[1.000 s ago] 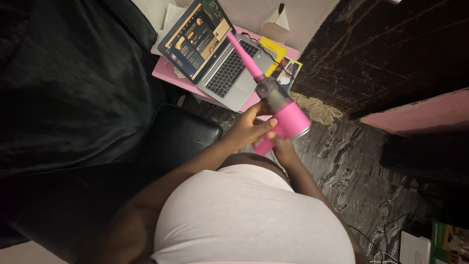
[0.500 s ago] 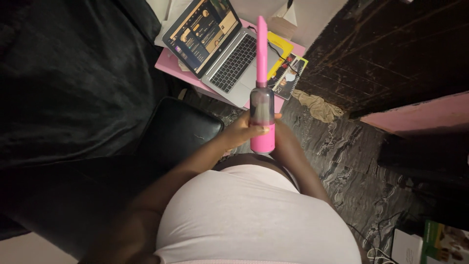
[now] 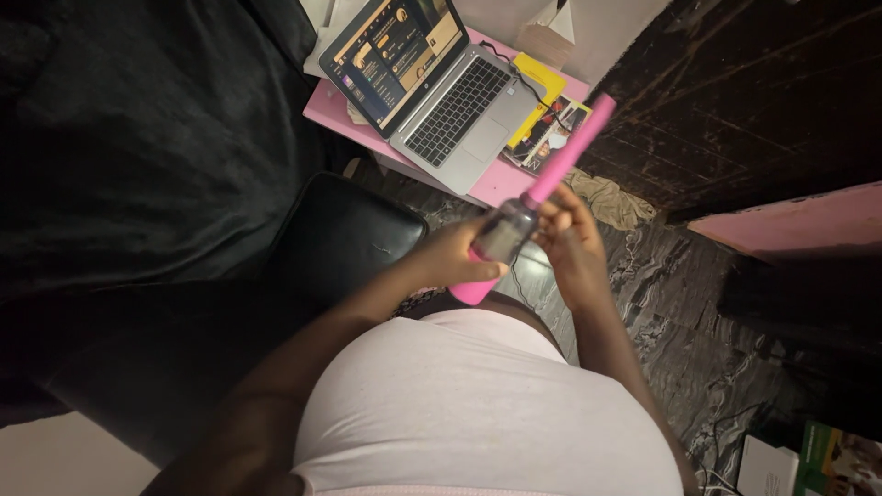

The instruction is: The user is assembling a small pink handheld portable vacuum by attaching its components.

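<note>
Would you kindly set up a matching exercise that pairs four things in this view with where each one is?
Things:
1. pink handheld device
2. laptop
3. crumpled cloth
4. magazines

Places:
A. open on the pink table
B. on the marbled floor
C. held in both hands
D. on the table, right of the laptop

Pairs: 1-C, 2-A, 3-B, 4-D

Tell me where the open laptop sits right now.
In the head view, the laptop lies upper centre on a pink table, beside a yellow book, beyond the hands.
</note>
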